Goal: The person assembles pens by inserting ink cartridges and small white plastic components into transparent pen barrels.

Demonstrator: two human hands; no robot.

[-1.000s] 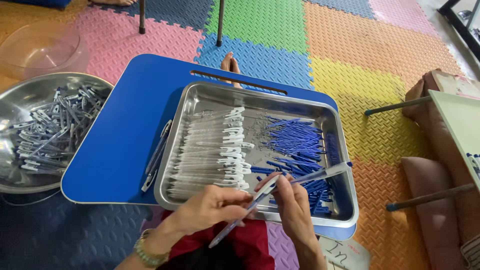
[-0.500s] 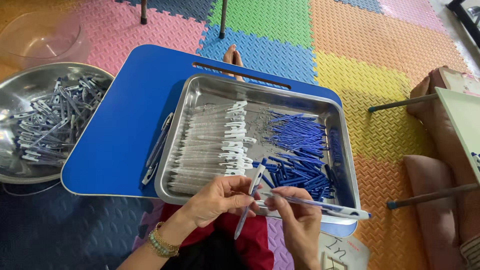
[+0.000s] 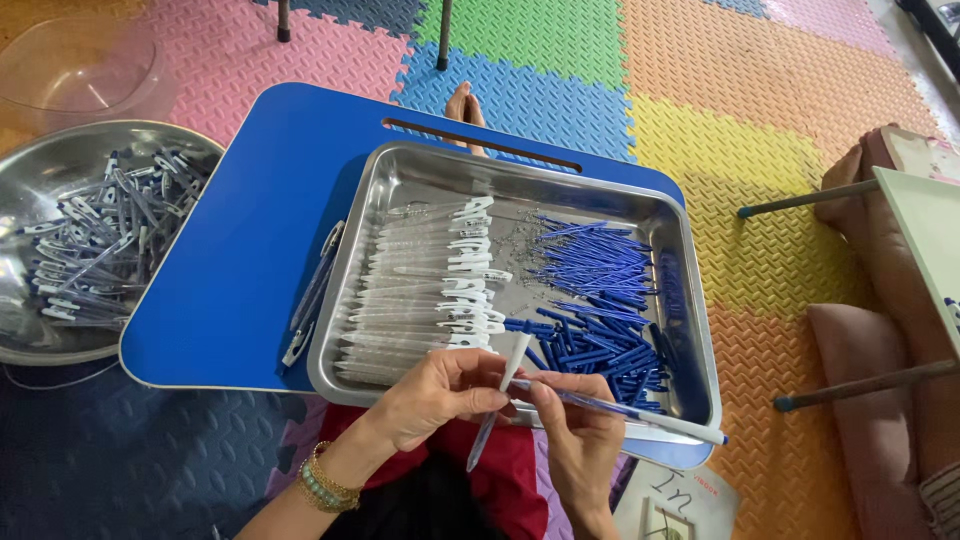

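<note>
At the tray's (image 3: 520, 165) near edge the left hand (image 3: 440, 395) pinches a clear barrel (image 3: 502, 395) — its axis steep, tip toward the lap — while the right hand (image 3: 575, 425), clenched, holds a refill (image 3: 620, 408) running rightward along that edge

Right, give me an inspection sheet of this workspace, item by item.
Surface: blue lap table standing on multicoloured foam floor tiles.
Job's things: rectangular steel tray holding rows of clear pen barrels and a heap of blue pen parts; round steel bowl of assembled pens to the left.
Clutter: a few pens lying beside the tray; clear plastic bowl.
Hands: left hand holds a clear barrel; right hand holds a thin pen refill.
Cables: nothing seen.
Surroundings: a bare foot, metal furniture legs, pink cushion.
</note>
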